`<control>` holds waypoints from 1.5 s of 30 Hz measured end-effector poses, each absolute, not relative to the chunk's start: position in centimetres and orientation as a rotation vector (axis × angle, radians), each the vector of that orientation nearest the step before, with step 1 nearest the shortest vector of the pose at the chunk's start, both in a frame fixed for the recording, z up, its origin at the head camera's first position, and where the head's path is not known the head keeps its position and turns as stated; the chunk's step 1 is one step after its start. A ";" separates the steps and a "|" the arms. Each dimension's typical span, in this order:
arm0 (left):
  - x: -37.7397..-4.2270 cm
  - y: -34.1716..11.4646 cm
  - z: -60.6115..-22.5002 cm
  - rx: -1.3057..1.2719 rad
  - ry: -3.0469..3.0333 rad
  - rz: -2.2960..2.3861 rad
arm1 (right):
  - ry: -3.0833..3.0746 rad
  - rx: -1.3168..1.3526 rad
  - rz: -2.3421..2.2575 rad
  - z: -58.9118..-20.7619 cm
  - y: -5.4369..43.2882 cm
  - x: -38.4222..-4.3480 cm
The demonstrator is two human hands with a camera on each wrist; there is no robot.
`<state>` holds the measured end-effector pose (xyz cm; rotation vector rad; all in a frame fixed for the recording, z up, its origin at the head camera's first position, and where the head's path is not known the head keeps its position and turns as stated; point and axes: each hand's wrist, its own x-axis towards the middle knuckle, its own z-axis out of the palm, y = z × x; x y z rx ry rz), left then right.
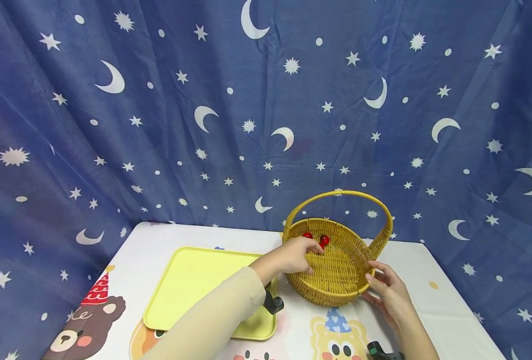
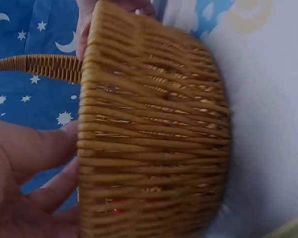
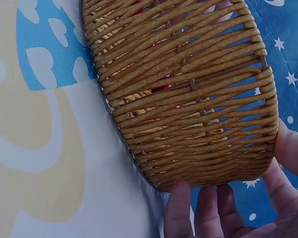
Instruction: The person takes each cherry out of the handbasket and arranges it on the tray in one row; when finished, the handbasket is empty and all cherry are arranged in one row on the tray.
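Note:
A yellow-brown wicker basket with a tall arched handle stands at the right of the table. My left hand reaches over its left rim, thumb and index finger apart. The index fingertip is beside a small shiny red object; a second red object lies behind the hand. Their kind is unclear. At the basket's right side, my right hand holds the rim. In the right wrist view, the right thumb is at the rim and other fingers touch the outer wall. Some left fingertips are hidden behind the weave in the left wrist view.
Left of the basket lies a yellow rectangular tray, partly covered by my left sleeve. A white tablecloth with cartoon animals covers the table. Behind it hangs a blue curtain with moons and stars.

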<state>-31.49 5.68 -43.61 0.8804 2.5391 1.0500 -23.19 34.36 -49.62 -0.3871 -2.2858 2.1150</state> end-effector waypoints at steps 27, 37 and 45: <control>-31.1 9.2 -44.8 0.912 2.477 0.783 | -2.314 -0.362 2.093 -49.7 34.5 -23.5; -30.2 11.0 -45.4 0.904 2.493 0.686 | -2.331 -0.406 2.095 -49.9 34.6 -23.4; -30.4 11.2 -46.0 0.920 2.521 0.645 | -2.319 -0.396 2.087 -49.7 34.3 -23.4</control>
